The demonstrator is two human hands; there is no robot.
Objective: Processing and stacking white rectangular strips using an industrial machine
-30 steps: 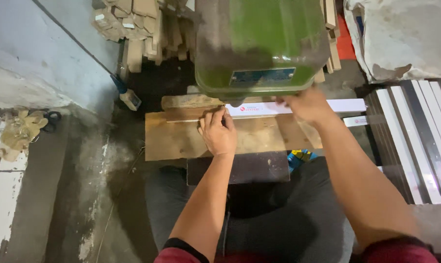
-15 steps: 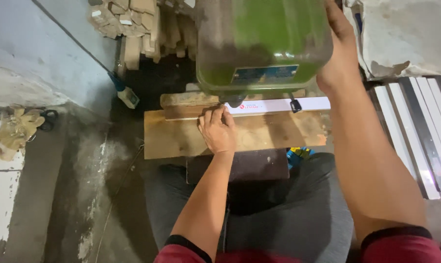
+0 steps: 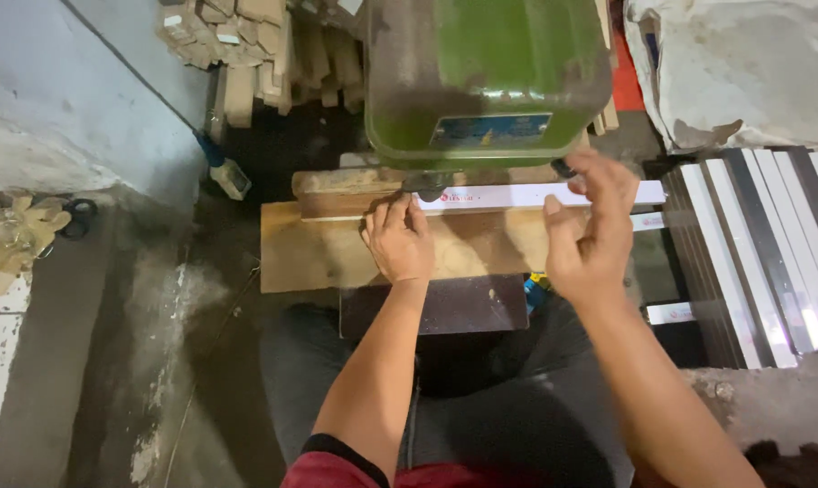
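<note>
Left hand (image 3: 398, 239): fingers curled, fingertips pressing flat on the long white plastic strip (image 3: 554, 194), no grasp around it. Right hand (image 3: 592, 226): fingers spread and loose, lifted just above the strip, holding nothing. Strip lies across the bare wooden work board (image 3: 319, 258), one end under the green metal machine housing (image 3: 486, 77). Right of the machine: a row of black and white laminated strips (image 3: 761, 244). Left of it: grey concrete floor (image 3: 84, 361), pale wall, crumpled tan gloves (image 3: 16, 239). Behind it: stacked wood offcuts (image 3: 246, 45).
</note>
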